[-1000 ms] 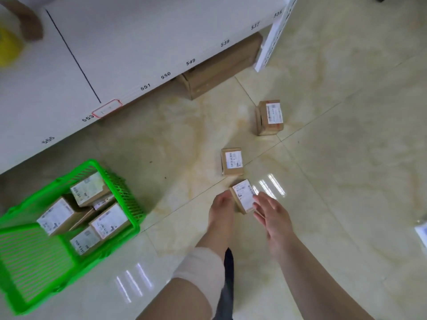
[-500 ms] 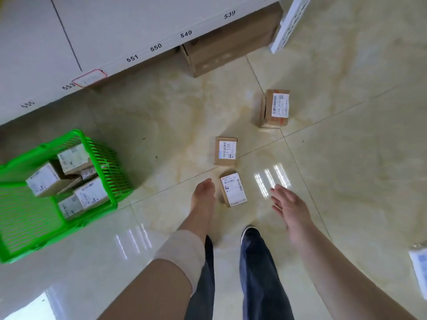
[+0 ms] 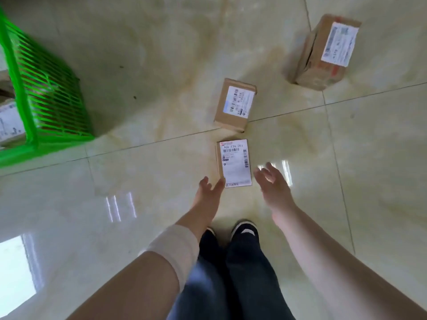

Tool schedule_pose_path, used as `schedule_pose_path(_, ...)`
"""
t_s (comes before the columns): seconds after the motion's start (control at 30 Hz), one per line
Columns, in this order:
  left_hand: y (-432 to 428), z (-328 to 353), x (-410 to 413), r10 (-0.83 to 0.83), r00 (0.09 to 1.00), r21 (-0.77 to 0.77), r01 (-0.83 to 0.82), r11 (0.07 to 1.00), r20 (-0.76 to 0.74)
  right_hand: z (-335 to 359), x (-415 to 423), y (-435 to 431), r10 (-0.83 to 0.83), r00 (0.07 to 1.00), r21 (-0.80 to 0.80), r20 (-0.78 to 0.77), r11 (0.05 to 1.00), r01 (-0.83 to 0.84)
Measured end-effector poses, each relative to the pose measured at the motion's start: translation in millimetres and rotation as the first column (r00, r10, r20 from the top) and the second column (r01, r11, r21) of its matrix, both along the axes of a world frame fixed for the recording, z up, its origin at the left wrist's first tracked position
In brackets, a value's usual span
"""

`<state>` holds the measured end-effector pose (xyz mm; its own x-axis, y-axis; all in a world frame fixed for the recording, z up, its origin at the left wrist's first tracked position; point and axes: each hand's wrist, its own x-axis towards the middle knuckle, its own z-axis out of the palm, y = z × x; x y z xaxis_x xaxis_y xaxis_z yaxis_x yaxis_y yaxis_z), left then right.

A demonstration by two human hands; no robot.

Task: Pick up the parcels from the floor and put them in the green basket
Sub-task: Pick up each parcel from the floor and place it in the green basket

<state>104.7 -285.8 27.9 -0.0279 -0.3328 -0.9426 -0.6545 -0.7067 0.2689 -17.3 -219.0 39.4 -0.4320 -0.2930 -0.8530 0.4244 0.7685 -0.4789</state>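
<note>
Glossy cream floor tiles [image 3: 161,65] with thin dark grout lines fill the view, and we look straight down at our dark jeans [image 3: 231,273] and black shoes [image 3: 245,228]. Three cardboard parcels lie on the floor ahead of us: the nearest parcel [image 3: 234,163] sits label up between our two hands, the middle parcel [image 3: 235,104] just beyond it across a grout line, and the far parcel [image 3: 323,51] well apart at the upper right. Our left hand [image 3: 209,192] reaches down with fingers spread, one fingertip at the nearest parcel's lower left corner (whether it touches, we cannot tell). Our right hand [image 3: 271,183] hovers just beside the parcel's right edge, fingers apart and empty. A pale wrap [image 3: 175,248] circles our left forearm. At the far left stands the green basket [image 3: 27,88], with labelled parcels inside [image 3: 9,121].
</note>
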Motion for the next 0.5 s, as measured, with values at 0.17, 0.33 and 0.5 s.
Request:
schedule_pose_path(0.17,2.6,-95.9,-7.4,0.079,0.989,-0.106,-0.092,0.99,-0.124,-101.4,8.7,-8.1,0.007,0.999,-0.111,-0.036,0.994,-0.011)
schedule_pose_path(0.33,6.8,-146.2,-6.5,0.006,0.965,-0.292,-0.085,0.953,-0.262,-152.5,15.7,-6.5,-0.014,1.0,-0.251,-0.025,0.968,0.007)
schedule_pose_path(0.5,4.4,-161.5,-3.3,0.004,0.948,-0.367,-0.128,0.922,-0.319,-166.7,19.9,-5.3,-0.075,0.997,-0.328,-0.011,0.942,0.067)
